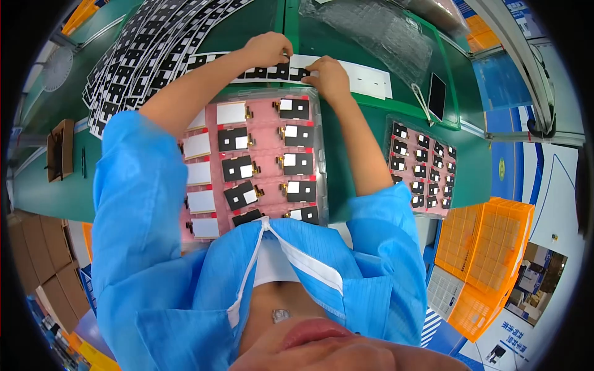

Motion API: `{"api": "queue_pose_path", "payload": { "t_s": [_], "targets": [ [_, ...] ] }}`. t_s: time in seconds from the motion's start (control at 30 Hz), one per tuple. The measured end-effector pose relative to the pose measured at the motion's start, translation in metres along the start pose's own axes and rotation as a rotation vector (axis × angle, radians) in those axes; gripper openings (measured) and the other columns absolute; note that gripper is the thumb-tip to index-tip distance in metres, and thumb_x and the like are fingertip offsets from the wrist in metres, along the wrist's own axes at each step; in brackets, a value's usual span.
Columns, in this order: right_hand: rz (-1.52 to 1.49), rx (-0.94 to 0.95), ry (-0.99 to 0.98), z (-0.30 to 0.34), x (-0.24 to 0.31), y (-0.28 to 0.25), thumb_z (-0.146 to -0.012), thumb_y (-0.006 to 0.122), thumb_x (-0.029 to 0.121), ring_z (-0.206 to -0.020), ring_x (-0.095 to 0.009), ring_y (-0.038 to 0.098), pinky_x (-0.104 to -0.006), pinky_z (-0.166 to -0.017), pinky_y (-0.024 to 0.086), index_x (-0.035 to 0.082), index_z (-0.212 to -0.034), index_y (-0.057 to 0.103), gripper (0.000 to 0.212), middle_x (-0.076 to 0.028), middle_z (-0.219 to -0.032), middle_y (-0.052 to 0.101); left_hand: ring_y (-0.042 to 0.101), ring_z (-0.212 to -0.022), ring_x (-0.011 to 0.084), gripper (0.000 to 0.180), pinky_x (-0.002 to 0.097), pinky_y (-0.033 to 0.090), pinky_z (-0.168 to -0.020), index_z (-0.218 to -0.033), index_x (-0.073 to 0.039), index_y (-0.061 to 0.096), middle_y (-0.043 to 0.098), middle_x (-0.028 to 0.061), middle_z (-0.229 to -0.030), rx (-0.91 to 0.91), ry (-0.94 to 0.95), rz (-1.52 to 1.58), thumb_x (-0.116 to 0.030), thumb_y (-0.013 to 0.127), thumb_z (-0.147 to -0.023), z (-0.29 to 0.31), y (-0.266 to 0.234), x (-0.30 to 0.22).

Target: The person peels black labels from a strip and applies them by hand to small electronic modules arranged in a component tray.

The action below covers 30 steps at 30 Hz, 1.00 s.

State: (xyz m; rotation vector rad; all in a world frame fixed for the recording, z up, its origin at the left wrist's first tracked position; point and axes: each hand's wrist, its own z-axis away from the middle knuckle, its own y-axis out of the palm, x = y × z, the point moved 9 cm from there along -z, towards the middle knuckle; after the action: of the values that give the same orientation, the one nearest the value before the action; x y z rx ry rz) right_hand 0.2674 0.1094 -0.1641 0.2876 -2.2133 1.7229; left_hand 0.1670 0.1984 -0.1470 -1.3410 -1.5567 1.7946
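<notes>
Left hand [269, 49] and right hand [331, 75] bend fingers at the strip [257, 73]; whether they pinch, I cannot tell. Best keep it flat, handling edges only

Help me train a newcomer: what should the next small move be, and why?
Probably lift the rightmost black piece off the strip with the right hand: its fingers are close by, the left hand is at the strip too, and to the right the strip is mostly white.

Bright even light, glare on plastic film [378, 42], fisheye-bent edges
</notes>
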Motion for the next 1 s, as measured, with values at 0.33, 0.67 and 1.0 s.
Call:
{"api": "queue_pose_path", "payload": {
  "t_s": [0.33, 0.67, 1.0],
  "targets": [
    [-0.023, -0.018, 0.053, 0.008, 0.002, -0.001, -0.06, 0.083, 0.02, -0.091, -0.027, 0.058, -0.0391, -0.079, 0.048, 0.009, -0.082, 0.073, 0.026, -0.006, -0.093, 0.063, 0.065, -0.074, 0.0224, 0.036, 0.0353, 0.051, -0.064, -0.078, -0.008, 0.064, 0.066, 0.005, -0.077, 0.194, -0.291, 0.042, -0.031, 0.086, -0.062, -0.046, 0.039, 0.034],
    [0.103, -0.046, 0.06, 0.01, 0.007, -0.004, -0.066, 0.079, 0.025, -0.093, -0.026, 0.061, -0.0381, -0.078, 0.049, 0.012, -0.091, 0.075, 0.029, -0.006, -0.091, 0.065, 0.061, -0.067, 0.0223, 0.055, 0.0347, 0.049, -0.06, -0.075, -0.006, 0.058, 0.062, 0.0065, -0.07, 0.14, -0.227, 0.066, -0.048, 0.087, -0.055, -0.044, 0.042, 0.035],
    [-0.027, -0.011, 0.091, 0.007, 0.003, 0.0, -0.065, 0.08, 0.019, -0.092, -0.028, 0.06, -0.0398, -0.077, 0.049, 0.01, -0.078, 0.072, 0.018, -0.008, -0.089, 0.064, 0.062, -0.069, 0.0233, 0.055, 0.0364, 0.05, -0.061, -0.075, -0.007, 0.059, 0.063, 0.0071, -0.072, 0.179, -0.29, -0.02, -0.047, 0.089, -0.051, -0.051, 0.044, 0.029]
  ]
}}
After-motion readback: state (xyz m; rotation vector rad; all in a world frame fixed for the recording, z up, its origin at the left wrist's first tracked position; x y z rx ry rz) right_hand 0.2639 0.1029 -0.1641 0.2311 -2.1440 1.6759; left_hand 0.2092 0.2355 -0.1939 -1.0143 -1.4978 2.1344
